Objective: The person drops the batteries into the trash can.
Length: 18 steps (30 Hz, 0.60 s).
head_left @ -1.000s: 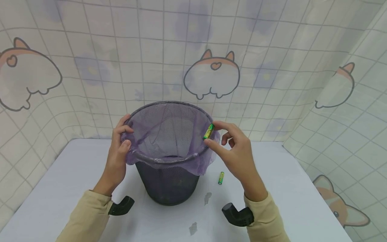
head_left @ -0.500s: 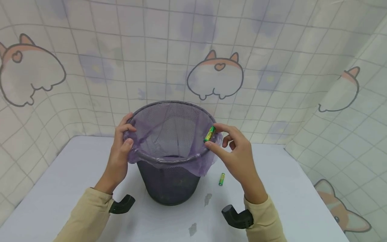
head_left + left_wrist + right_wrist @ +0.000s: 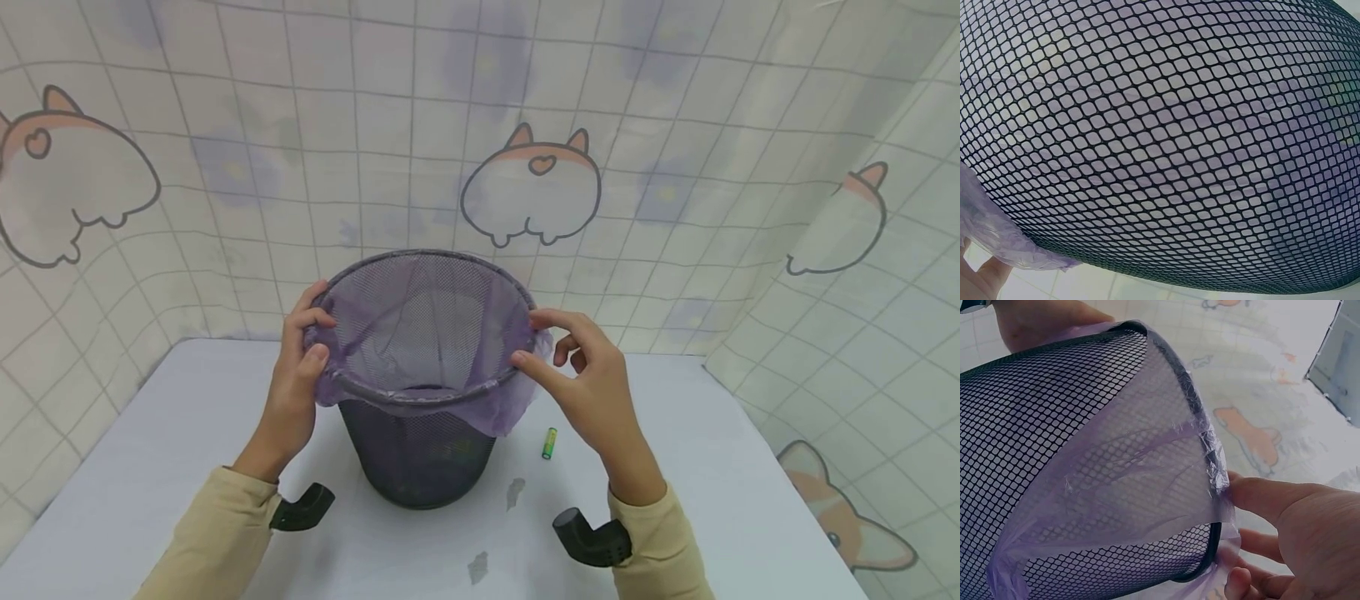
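A dark mesh wastebasket (image 3: pixel 416 462), tilted toward me, is lined with a thin purple plastic bag (image 3: pixel 487 412) folded over its rim. My left hand (image 3: pixel 291 379) grips the rim at the left, fingers over the edge and thumb in front. At the right side of the rim is my right hand (image 3: pixel 588 375), thumb and index finger apart with nothing between them. Its thumb is right at the bag-covered rim in the right wrist view. A small green battery (image 3: pixel 550 443) lies on the table to the right of the basket. Mesh (image 3: pixel 1160 137) fills most of the left wrist view.
The white table (image 3: pixel 217 400) has two grey patches (image 3: pixel 515 493) in front of the basket. Behind and at the sides hangs a checked curtain (image 3: pixel 300 150) with corgi drawings. Both wrists wear black devices (image 3: pixel 592 537).
The green battery pinched in my right hand has left the fingers, let go at the basket's opening. The left hand keeps its grip on the rim; the view shifts slightly.
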Available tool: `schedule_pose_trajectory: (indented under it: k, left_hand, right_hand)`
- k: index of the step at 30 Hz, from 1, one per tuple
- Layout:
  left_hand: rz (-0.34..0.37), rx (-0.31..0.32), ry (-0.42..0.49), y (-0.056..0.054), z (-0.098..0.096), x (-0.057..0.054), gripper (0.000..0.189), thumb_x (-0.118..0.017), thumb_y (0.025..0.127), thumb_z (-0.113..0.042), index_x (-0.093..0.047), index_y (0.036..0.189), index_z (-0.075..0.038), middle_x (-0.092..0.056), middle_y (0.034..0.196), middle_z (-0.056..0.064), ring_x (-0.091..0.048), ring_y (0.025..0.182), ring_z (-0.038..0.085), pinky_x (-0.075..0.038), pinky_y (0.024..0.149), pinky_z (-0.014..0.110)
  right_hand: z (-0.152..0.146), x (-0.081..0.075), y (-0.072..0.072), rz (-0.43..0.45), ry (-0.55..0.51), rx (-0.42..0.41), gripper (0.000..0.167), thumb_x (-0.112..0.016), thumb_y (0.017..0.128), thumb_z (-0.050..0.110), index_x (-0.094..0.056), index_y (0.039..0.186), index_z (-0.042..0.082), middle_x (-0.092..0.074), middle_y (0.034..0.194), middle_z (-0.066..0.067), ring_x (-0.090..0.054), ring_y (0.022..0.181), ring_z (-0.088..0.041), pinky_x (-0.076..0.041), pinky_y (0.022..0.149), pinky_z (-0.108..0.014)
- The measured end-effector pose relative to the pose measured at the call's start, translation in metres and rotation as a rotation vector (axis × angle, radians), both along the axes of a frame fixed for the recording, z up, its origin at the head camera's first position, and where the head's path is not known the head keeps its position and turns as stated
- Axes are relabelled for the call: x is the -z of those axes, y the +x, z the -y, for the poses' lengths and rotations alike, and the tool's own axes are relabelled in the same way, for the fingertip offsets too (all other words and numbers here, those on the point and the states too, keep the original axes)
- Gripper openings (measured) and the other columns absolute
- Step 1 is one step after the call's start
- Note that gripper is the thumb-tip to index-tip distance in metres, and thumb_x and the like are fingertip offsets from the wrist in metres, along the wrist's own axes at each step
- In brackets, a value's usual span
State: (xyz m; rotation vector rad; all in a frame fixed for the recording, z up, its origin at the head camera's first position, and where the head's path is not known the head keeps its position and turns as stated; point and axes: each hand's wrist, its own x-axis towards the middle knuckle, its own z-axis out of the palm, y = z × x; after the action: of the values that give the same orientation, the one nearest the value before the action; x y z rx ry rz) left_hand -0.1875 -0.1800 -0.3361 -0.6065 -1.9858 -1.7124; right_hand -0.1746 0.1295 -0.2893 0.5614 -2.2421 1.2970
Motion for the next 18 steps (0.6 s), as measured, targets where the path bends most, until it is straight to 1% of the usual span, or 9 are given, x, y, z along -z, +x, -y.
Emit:
schedule_pose_trajectory:
  k: [8,12,18]
  left_hand:
    - [-0.005,0.003,0.008,0.0,0.0,0.0,0.034,-0.035,0.096,-0.024,-0.035,0.117,0.004,-0.021,0.158,-0.004,-0.017,0.146,0.022,-0.009,0.112,0.051]
    - [-0.002,0.006,0.006,0.0,0.001,0.001,0.035,-0.035,0.097,-0.025,-0.035,0.117,0.004,-0.02,0.159,-0.004,-0.017,0.145,0.022,-0.008,0.111,0.054]
    - [0.001,0.01,0.004,0.0,0.0,0.001,0.032,-0.034,0.097,-0.024,-0.037,0.117,0.0,-0.019,0.159,-0.005,-0.017,0.145,0.022,-0.009,0.111,0.055]
  right_hand:
    - [-0.008,0.002,0.001,0.009,0.002,0.029,0.041,-0.077,0.08,0.016,-0.065,0.119,0.015,-0.066,0.111,0.001,-0.046,0.073,-0.014,-0.031,0.064,-0.023]
    - [-0.012,0.003,0.002,0.014,0.009,0.049,0.04,-0.077,0.081,0.016,-0.065,0.119,0.014,-0.066,0.111,-0.001,-0.046,0.074,-0.015,-0.032,0.064,-0.023]
    - [-0.019,0.005,0.003,0.038,0.014,0.076,0.038,-0.076,0.082,0.02,-0.065,0.119,0.019,-0.065,0.109,0.002,-0.046,0.073,-0.013,-0.032,0.065,-0.024]
